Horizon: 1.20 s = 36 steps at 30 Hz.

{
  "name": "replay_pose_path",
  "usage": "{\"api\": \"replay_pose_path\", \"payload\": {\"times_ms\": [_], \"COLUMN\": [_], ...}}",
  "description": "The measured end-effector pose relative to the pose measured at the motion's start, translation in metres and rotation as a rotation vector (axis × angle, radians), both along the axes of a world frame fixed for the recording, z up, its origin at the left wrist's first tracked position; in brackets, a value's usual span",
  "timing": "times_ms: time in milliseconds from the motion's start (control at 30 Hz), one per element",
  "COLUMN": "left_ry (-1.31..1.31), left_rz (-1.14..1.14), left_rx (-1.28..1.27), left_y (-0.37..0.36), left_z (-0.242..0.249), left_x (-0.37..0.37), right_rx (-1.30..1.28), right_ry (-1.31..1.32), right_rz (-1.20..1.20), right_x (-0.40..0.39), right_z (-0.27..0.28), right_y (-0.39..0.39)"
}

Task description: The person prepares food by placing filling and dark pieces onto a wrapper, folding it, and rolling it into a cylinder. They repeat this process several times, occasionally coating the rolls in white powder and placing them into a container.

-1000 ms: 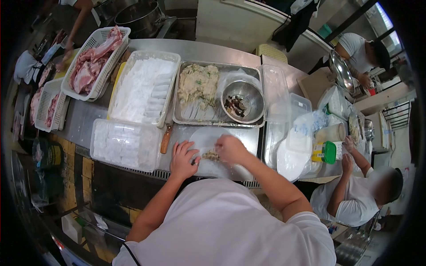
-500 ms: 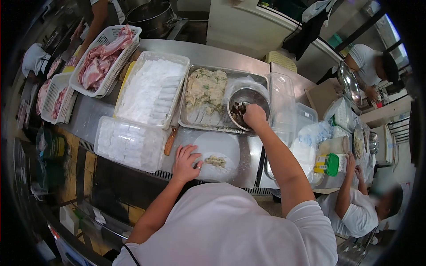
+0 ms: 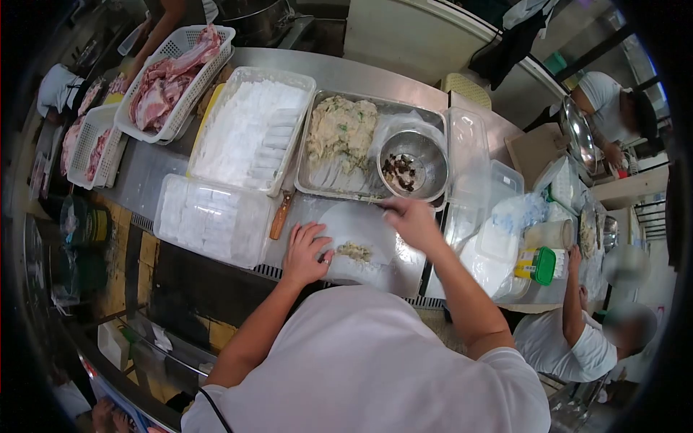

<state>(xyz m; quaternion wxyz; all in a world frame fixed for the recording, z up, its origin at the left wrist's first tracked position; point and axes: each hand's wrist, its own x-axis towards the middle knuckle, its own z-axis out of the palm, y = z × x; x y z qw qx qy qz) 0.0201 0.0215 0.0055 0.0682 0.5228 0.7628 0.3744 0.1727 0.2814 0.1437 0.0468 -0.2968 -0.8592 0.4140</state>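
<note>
My left hand [image 3: 309,252] rests with spread fingers on the steel table, at the left edge of a thin round translucent sheet [image 3: 332,214]. A small strip of pale greenish filling [image 3: 354,251] lies on that sheet. Just below the steel bowl [image 3: 433,169], my right hand [image 3: 415,222] has its fingers pinched together; what they hold is too small to make out. The bowl contains dark chopped bits [image 3: 399,172] and stands in a metal tray [image 3: 339,193] beside a mound of pale mixture [image 3: 339,130].
Left of the tray are a tub of white powder with wrapped rolls [image 3: 245,130], a lidded clear box [image 3: 211,220], a wooden-handled tool [image 3: 281,216] and a basket of raw meat [image 3: 173,83]. Clear lids [image 3: 468,155] and a green-lidded tub [image 3: 543,266] stand right. Co-workers are at both sides.
My right hand has come out of the bowl and moved down toward the sheet, uncovering the dark bits. My left hand stays on the sheet's edge. The whole view has shifted slightly.
</note>
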Motion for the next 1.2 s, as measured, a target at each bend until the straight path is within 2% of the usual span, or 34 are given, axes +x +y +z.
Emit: {"api": "replay_pose_path", "payload": {"times_ms": [100,167,200,400,700,833,900,1000,1133,1200], "left_ry": [0.002,0.004,0.004,0.007,-0.074,-0.115,-0.047,-0.042,-0.077,-0.234], "left_rz": [-0.005,-0.006,-0.008,-0.021,-0.016,0.097,0.114,0.103,0.016,0.050], "left_rx": [0.001,0.002,0.005,0.023,0.041,0.086,-0.082,-0.250,-0.246,-0.312], "left_y": [0.000,0.000,-0.001,-0.002,-0.003,0.011,0.018,0.033,0.036,0.033], "left_z": [0.001,0.000,0.000,-0.005,-0.009,-0.014,-0.010,-0.004,0.001,0.008], "left_x": [0.000,0.000,0.000,-0.001,-0.005,-0.012,-0.015,-0.022,-0.030,-0.029], "right_rx": [0.036,0.206,0.297,0.415,0.406,0.328,0.338,0.165,0.094,-0.208], "right_ry": [-0.034,-0.007,0.030,0.008,-0.045,-0.094,-0.140,-0.455,-0.298,-0.103], "right_rz": [0.186,0.235,0.277,0.262,0.205,-0.173,-0.401,-0.541,-0.605,-0.763], "right_x": [0.006,0.016,0.014,0.022,0.029,0.034,0.041,0.044,0.060,0.062], "right_z": [-0.033,-0.080,-0.083,-0.092,-0.103,-0.098,-0.091,-0.079,-0.132,-0.130], "right_y": [-0.060,-0.085,-0.090,-0.093,-0.100,-0.097,-0.088,-0.088,-0.083,-0.091]}}
